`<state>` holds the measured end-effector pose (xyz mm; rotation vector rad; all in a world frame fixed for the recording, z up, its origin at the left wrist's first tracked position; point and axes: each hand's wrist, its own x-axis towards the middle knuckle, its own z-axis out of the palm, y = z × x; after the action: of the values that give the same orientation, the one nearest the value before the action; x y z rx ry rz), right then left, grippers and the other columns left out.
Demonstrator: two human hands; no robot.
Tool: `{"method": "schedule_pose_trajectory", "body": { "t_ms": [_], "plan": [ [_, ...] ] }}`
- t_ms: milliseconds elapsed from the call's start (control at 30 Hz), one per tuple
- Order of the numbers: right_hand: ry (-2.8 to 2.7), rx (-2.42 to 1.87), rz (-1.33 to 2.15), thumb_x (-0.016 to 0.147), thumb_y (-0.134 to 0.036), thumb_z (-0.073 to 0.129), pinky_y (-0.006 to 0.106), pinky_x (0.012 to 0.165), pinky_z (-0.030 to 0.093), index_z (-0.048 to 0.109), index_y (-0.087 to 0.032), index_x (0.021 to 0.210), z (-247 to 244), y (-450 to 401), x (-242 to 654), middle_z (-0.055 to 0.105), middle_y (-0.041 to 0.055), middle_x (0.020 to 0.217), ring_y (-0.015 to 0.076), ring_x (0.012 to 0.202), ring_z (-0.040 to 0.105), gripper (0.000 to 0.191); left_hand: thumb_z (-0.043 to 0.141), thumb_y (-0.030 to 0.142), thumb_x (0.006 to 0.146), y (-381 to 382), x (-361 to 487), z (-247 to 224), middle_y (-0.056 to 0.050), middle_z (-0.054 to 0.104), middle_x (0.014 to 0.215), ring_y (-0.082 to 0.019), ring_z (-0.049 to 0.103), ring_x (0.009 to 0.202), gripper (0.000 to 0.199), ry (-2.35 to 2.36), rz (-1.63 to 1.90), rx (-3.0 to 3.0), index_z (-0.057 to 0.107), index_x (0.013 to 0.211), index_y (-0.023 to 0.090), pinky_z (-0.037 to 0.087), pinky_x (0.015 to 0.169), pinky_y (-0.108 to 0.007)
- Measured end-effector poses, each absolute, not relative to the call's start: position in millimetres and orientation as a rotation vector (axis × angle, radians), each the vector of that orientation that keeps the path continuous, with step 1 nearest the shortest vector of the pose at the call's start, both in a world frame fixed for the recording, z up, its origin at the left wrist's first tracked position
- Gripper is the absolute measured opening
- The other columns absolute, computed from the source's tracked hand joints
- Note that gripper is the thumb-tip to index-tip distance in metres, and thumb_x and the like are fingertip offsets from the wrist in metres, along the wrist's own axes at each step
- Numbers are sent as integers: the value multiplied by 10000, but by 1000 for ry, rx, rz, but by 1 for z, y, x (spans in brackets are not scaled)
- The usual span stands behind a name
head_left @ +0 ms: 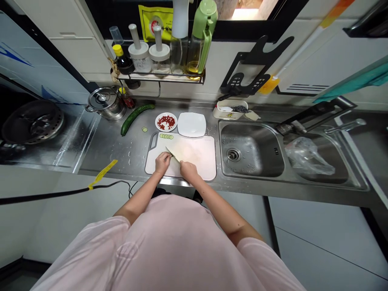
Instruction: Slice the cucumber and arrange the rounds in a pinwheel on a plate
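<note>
My right hand [189,171] is wrapped round the handle of a kitchen knife [175,156], whose blade slants up and left over the white cutting board [203,155]. Close against the blade's left side, the fingers of my left hand [163,163] are pinched together on what looks like a small green piece of cucumber, mostly hidden. A short row of cucumber slices [166,136] lies along the board's upper left edge. Behind the board are a white plate of chopped red pieces [166,121] and a bare white square plate [191,124].
A whole cucumber [136,117] and a loose slice [144,129] lie left of the board. Farther left are a lidded steel pot [106,104] and a wok [32,121]. A double sink [251,149] lies right, holding a plastic bag [309,155]. Bottles line a shelf [160,76] above.
</note>
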<state>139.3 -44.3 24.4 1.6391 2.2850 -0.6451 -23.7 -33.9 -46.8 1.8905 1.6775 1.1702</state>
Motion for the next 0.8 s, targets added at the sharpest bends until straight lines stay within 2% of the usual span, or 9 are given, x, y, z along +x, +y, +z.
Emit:
{"method": "schedule_pose_trajectory", "body": {
  "t_ms": [800],
  "plan": [
    [2317, 1685, -709, 867, -110, 371, 267, 749, 439, 569, -164, 1030, 25, -24, 121, 660, 98, 989, 197, 933, 620, 262, 517, 246, 848, -33, -26, -52, -43, 650, 849, -154, 605, 839, 133, 1693, 1195, 1894, 627, 790, 200, 471, 771, -286]
  ]
}}
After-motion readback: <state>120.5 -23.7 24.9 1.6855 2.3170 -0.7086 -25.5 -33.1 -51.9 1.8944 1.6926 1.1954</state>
